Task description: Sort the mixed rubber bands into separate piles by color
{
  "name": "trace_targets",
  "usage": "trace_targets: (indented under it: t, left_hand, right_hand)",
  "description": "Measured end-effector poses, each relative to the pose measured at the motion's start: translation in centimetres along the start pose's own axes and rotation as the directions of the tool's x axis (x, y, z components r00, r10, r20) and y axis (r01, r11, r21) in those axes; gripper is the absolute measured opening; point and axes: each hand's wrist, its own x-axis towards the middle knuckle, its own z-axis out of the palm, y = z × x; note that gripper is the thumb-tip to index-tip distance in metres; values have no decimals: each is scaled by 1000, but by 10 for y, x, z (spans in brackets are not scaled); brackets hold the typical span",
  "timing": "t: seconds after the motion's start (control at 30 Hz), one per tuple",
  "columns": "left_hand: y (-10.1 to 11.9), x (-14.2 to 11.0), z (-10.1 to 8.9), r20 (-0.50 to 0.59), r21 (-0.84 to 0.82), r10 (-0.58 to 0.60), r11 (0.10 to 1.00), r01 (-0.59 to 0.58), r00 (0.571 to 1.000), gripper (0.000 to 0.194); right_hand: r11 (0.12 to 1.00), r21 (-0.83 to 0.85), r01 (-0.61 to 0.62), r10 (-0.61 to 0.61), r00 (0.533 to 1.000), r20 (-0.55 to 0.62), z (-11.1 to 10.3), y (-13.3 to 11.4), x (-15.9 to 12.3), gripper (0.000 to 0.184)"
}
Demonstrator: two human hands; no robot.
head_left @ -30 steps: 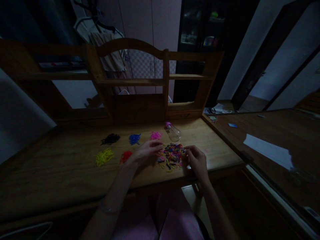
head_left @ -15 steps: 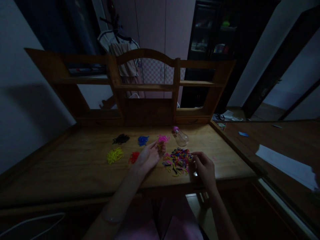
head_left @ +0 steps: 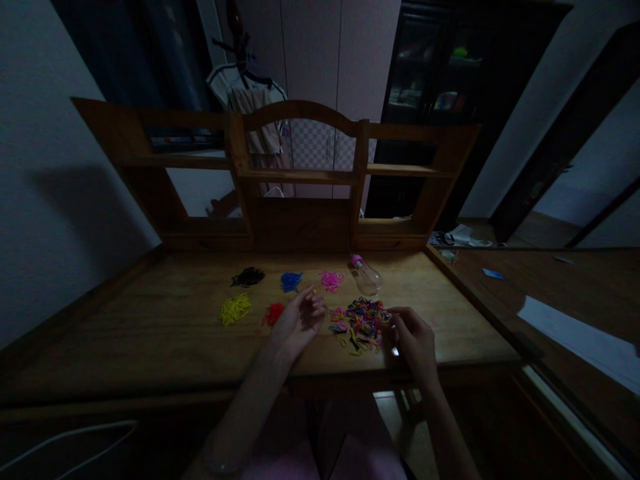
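Observation:
My left hand (head_left: 301, 319) is palm up over the desk with its fingers curled in; a bit of a yellow rubber band (head_left: 315, 291) shows at the fingertips. At the right edge of a mixed pile of small coloured rubber bands (head_left: 367, 320), my right hand (head_left: 414, 339) has thumb and forefinger pinched together; what is between them is too small to make out. Sorted heaps lie to the left and behind: red bands (head_left: 273, 313) beside my left wrist, yellow bands (head_left: 235, 309), black bands (head_left: 248, 277), blue bands (head_left: 291, 281) and pink bands (head_left: 331, 281).
A clear bulb-shaped bottle (head_left: 369, 279) with a pink cap lies behind the mixed pile. The wooden desk (head_left: 165, 333) has a shelf unit (head_left: 300, 175) along its back. To the right, paper (head_left: 575, 340) lies on another wooden surface.
The view has shifted slightly. My left hand has drawn back a little from the pink heap and its fingers have curled in further. My right hand stays at the pile's edge.

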Motion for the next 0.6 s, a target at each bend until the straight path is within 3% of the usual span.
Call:
trace_targets:
  t: [0.13, 0.23, 0.3, 0.4, 0.47, 0.6]
  left_hand:
    - [19, -9, -17, -24, -88, 54, 995, -56, 998, 36]
    - [50, -16, -32, -124, -71, 219, 971, -229, 968, 37]
    - [74, -21, -43, -213, -19, 386, 917, -398, 898, 37]
    - [104, -28, -61, -307, 115, 594, 799, -591, 744, 28]
    - [118, -32, -72, -341, 201, 668, 739, -643, 662, 17]
    - [130, -32, -94, -338, 376, 747, 665, -645, 572, 11]
  right_hand:
    - [1000, -1, 4, -4, 1000, -19, 1, 1, 0, 31]
    - [1000, -7, 6, -7, 1000, -25, 0, 2, 0, 31]
    - [1000, -13, 16, -16, 1000, -21, 0, 1, 0, 29]
    - [999, -25, 20, -20, 1000, -4, -1, 1, 0, 25]
    - [999, -37, 13, -13, 1000, -5, -1, 0, 0, 25]
    - [999, -44, 16, -17, 1000, -20, -1, 0, -1, 26]
